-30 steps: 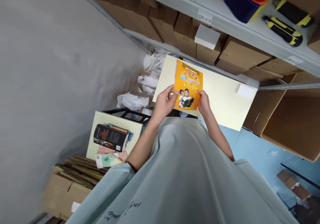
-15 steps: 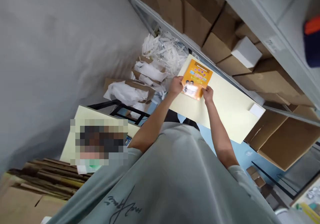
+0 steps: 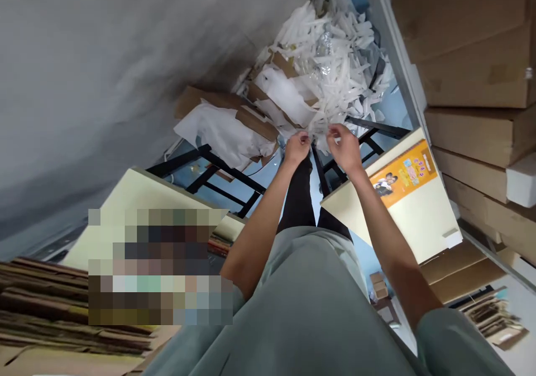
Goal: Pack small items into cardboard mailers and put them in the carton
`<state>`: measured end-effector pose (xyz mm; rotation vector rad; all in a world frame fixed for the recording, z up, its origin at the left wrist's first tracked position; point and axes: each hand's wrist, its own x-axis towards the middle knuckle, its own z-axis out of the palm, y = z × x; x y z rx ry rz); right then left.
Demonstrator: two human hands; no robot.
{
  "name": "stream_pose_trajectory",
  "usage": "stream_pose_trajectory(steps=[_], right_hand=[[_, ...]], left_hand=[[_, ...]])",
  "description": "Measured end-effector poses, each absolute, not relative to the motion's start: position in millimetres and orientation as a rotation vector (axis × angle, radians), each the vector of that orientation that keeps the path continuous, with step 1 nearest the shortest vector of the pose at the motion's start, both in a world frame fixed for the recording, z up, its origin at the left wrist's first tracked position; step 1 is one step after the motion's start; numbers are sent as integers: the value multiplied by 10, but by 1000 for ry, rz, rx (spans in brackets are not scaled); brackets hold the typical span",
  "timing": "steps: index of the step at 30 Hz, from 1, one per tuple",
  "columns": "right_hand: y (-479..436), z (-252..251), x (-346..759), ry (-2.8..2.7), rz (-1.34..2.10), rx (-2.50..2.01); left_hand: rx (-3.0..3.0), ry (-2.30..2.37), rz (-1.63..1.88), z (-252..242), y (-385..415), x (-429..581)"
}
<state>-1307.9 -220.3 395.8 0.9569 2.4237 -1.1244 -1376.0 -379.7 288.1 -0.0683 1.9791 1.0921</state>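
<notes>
My left hand (image 3: 297, 147) is held in front of my body with its fingers curled together. A short gap away, my right hand (image 3: 345, 146) is raised at about the same height, thumb and fingers drawn into a pinch. Whether either holds a thin or clear piece cannot be made out against the white scraps (image 3: 330, 57) behind them. An orange printed packet (image 3: 404, 174) with a picture on it lies flat on the cream table (image 3: 419, 225), right of my right forearm and apart from both hands.
Cartons with white wrapping (image 3: 226, 133) stand by the grey wall. A second cream table (image 3: 121, 203) is at left, partly blurred out, near stacked flat cardboard (image 3: 50, 303). Cardboard boxes (image 3: 469, 68) fill a shelf at right. Black metal table legs (image 3: 234, 180) show below.
Both hands have let go of the orange packet, which now lies on the table. The view has turned left toward the white scraps, and the hands are now over the gap between tables.
</notes>
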Motion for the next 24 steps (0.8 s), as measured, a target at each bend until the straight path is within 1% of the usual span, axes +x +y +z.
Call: stream_pose_trajectory(steps=[3,6,9,13,15,17,24], right_hand=[[-2299,3089,-13647,2179,-881,852],[-2286,2301,-13803,1925,-754,1002],[-2288,1674,-13750,1810,-847,1204],[-2430,1013,-13660,1705,-1075,1426],[-2516,769,-13626,1661,-1114,1569],[-2577,611,-13592,1690,-1068,1652],[-2462,468,-13692,1865,-719,1724]], left_hand=[[-245,2010,999,2346,-4042,-14019],[-337,2008,984,1892,-4189,-14127],[-382,1995,994,1470,-4240,-14125],[-417,1915,1078,1020,-4184,-14031],[-433,1878,1126,881,-4144,-13976],[-436,1861,1148,810,-4127,-13930],[-458,1847,1147,895,-4226,-13888]])
